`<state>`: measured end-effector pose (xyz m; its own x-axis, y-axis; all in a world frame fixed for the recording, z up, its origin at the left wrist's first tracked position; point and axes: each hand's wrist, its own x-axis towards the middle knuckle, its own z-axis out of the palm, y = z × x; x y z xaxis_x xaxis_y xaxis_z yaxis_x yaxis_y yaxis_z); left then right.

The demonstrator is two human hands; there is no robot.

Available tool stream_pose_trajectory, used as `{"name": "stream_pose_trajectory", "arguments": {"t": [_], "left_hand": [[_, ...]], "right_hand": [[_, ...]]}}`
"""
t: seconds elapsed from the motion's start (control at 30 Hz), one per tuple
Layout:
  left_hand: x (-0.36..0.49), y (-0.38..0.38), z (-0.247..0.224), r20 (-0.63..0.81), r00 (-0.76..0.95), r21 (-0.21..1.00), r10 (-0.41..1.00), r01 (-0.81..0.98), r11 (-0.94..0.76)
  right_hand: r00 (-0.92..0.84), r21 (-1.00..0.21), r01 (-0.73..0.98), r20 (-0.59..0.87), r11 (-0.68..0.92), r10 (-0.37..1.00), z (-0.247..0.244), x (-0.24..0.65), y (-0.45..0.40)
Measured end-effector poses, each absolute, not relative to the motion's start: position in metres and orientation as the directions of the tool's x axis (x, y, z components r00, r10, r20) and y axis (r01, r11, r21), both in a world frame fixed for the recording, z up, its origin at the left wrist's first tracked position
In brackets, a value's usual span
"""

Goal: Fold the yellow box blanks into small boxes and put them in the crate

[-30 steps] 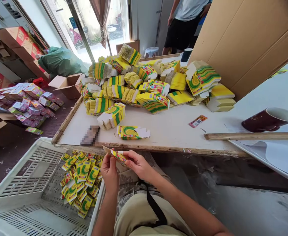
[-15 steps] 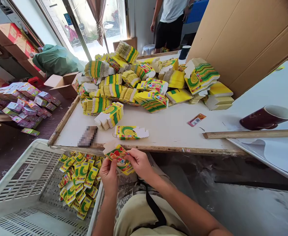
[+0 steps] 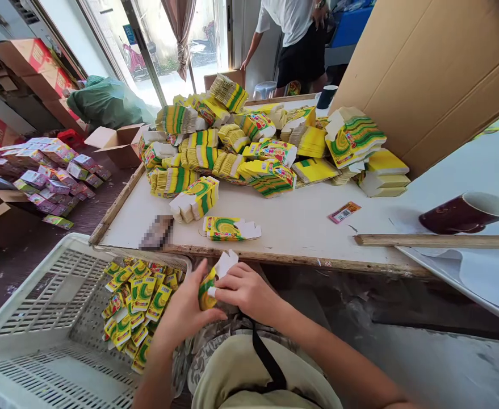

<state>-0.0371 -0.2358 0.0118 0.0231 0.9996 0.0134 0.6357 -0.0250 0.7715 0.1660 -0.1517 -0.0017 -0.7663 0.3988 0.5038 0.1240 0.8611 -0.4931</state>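
Observation:
Between my hands is a small yellow and green carton [image 3: 207, 288] with its white end flaps sticking up. My left hand [image 3: 188, 309] is against the carton's left side, fingers and thumb spread around it. My right hand [image 3: 249, 292] pinches the carton's white flap from the right. Just beyond them, on the table's near edge, lies a flattened yellow carton [image 3: 221, 228]. A bundle of cartons [image 3: 196, 199] stands behind it, in front of a large heap of bundled yellow cartons [image 3: 202, 159]. Down to the left, a white crate [image 3: 53, 318] holds a pile of yellow cartons [image 3: 141, 301].
A maroon mug [image 3: 457, 213] and a wooden stick [image 3: 436, 241] lie at the right. A tall cardboard sheet [image 3: 406, 79] leans behind. Pink boxes [image 3: 57, 176] are stacked at the left. A person [image 3: 294, 34] stands beyond the table.
The carton has turned from its printed face to an edge with raised flaps. My left hand's fingers have spread, and my right hand has shifted its grip. The person beyond has leaned and reached leftward.

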Motion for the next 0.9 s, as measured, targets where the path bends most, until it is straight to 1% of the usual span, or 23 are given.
{"name": "stream_pose_trajectory", "arguments": {"t": [0.03,0.07,0.13,0.2,0.23,0.27,0.3,0.37,0.43,0.47,0.53,0.57,0.6,0.67,0.77,0.83,0.9], "left_hand": [[-0.033,-0.233,0.006,-0.026,0.051,0.779,0.998,0.627,-0.012],[-0.028,-0.232,0.000,-0.051,0.049,0.784,0.998,0.621,0.010],[-0.019,-0.231,-0.012,-0.049,-0.027,0.778,0.998,0.626,0.055],[-0.011,-0.232,-0.020,-0.014,-0.072,0.762,0.997,0.645,0.057],[-0.007,-0.234,-0.023,0.014,-0.063,0.758,0.998,0.652,0.030],[-0.003,-0.235,-0.025,0.052,-0.042,0.756,0.998,0.655,-0.012],[0.000,-0.236,-0.026,0.099,-0.022,0.750,0.995,0.659,-0.060],[0.003,-0.237,-0.029,0.185,-0.002,0.723,0.983,0.678,-0.135],[0.004,-0.236,-0.031,0.228,0.007,0.695,0.974,0.700,-0.167],[0.004,-0.236,-0.032,0.228,0.010,0.685,0.974,0.709,-0.168],[0.003,-0.235,-0.035,0.190,0.016,0.684,0.982,0.715,-0.145],[0.002,-0.235,-0.037,0.162,0.016,0.693,0.987,0.710,-0.125],[0.001,-0.234,-0.039,0.130,0.012,0.709,0.991,0.698,-0.101],[0.000,-0.233,-0.043,0.087,-0.008,0.758,0.996,0.649,-0.062],[-0.001,-0.232,-0.047,0.116,-0.081,0.811,0.990,0.583,-0.047],[-0.002,-0.232,-0.047,0.161,-0.153,0.793,0.975,0.609,-0.035],[-0.004,-0.233,-0.044,0.199,-0.215,0.736,0.956,0.677,-0.001]], "right_hand": [[-0.748,-0.500,0.119,0.523,0.858,0.408,0.000,0.166,-0.154],[-0.702,-0.530,0.142,0.542,0.836,0.463,0.000,0.166,-0.157],[-0.530,-0.660,0.218,0.539,0.719,0.655,-0.004,0.167,-0.159],[-0.382,-0.820,0.222,0.424,0.528,0.821,-0.012,0.165,-0.159],[-0.372,-0.887,0.183,0.337,0.424,0.865,-0.017,0.162,-0.157],[-0.406,-0.940,0.129,0.240,0.315,0.882,-0.022,0.159,-0.156],[-0.473,-0.978,0.068,0.144,0.199,0.869,-0.027,0.156,-0.155],[-0.615,-0.999,-0.039,0.000,-0.030,0.788,-0.034,0.149,-0.152],[-0.691,-0.980,-0.094,-0.065,-0.178,0.720,-0.041,0.144,-0.150],[-0.699,-0.972,-0.105,-0.077,-0.208,0.711,-0.043,0.142,-0.151],[-0.683,-0.974,-0.101,-0.082,-0.205,0.726,-0.047,0.140,-0.153],[-0.672,-0.980,-0.087,-0.072,-0.176,0.737,-0.047,0.139,-0.155],[-0.664,-0.990,-0.067,-0.048,-0.122,0.746,-0.047,0.140,-0.158],[-0.671,-0.998,-0.001,0.049,0.065,0.740,-0.043,0.141,-0.164],[-0.749,-0.923,0.112,0.165,0.368,0.642,-0.035,0.143,-0.172],[-0.768,-0.874,0.151,0.190,0.462,0.611,-0.033,0.145,-0.172],[-0.718,-0.861,0.159,0.234,0.482,0.655,-0.032,0.147,-0.169]]}}
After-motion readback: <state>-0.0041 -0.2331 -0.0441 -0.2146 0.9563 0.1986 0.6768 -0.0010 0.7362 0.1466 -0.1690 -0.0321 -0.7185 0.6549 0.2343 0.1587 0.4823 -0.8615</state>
